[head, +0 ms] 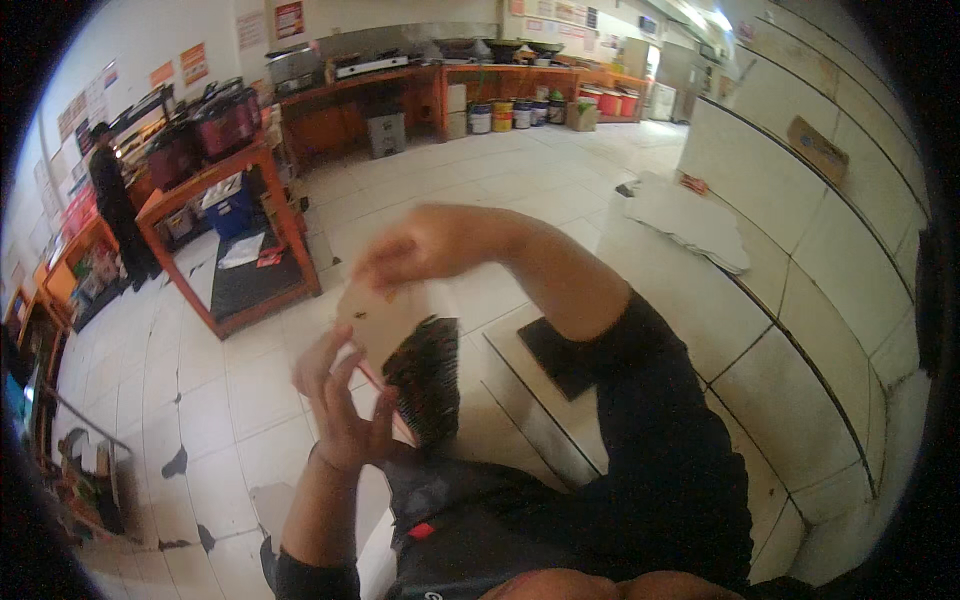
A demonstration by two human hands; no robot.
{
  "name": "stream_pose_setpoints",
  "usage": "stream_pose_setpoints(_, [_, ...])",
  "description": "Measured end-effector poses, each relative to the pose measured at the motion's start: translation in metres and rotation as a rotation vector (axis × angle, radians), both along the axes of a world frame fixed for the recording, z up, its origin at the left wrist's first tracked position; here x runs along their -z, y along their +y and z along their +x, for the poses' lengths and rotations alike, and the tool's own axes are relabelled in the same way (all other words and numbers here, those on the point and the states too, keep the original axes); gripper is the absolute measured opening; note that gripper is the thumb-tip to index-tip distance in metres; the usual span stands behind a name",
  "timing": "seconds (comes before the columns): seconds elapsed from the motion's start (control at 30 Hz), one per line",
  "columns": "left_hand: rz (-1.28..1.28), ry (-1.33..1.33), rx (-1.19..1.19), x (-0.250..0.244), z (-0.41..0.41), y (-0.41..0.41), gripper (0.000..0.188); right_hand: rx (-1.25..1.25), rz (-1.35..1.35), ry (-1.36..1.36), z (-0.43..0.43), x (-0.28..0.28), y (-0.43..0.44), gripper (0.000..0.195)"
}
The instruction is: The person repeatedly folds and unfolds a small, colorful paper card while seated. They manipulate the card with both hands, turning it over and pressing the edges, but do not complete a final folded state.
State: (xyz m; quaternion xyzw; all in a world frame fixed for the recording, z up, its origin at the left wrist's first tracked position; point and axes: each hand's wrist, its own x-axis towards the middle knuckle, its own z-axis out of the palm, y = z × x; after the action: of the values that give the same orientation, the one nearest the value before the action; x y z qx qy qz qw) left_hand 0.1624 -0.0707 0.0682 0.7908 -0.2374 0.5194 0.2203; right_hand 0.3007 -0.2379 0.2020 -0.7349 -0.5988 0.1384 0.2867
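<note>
A pale, card-like piece (382, 319), blurred by motion, is held up in front of my body. My left hand (337, 405) grips its lower left side, thumb and fingers spread around a pinkish edge. At its top, the curled fingers of my right hand (412, 251) touch it; the blur hides whether they pinch it. Just behind and below the piece stands a dark ribbed object (431, 382), which I cannot identify. A dark flat slab (551, 356) lies on a pale tiled block under my right forearm.
A stack of white flat sheets (690, 221) lies on the tiled counter (750, 315) at right, near a brown cardboard piece (817, 150). An orange-framed table (225, 326) stands ahead left, with a blue cooler box (229, 210) beneath. A person (120, 202) stands at far left. Paint-type buckets (502, 116) line the back.
</note>
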Motion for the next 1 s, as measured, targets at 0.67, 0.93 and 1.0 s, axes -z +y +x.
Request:
stream_pose_setpoints(0.67, [0.378, 0.432, 0.147, -0.022, 0.04, 0.004, 0.007, 0.173, -0.254, -0.326, 0.042, 0.076, 0.05, 0.017])
stream_pose_setpoints(0.93, [0.356, 0.448, 0.071, -0.006, 0.027, 0.003, 0.006, 0.205, -0.173, -0.277, 0.034, 0.081, 0.05, 0.019])
stream_pose_setpoints(1.0, [0.372, 0.445, 0.079, -0.005, 0.025, 0.006, 0.008, 0.198, -0.169, -0.31, 0.034, 0.083, 0.054, 0.02])
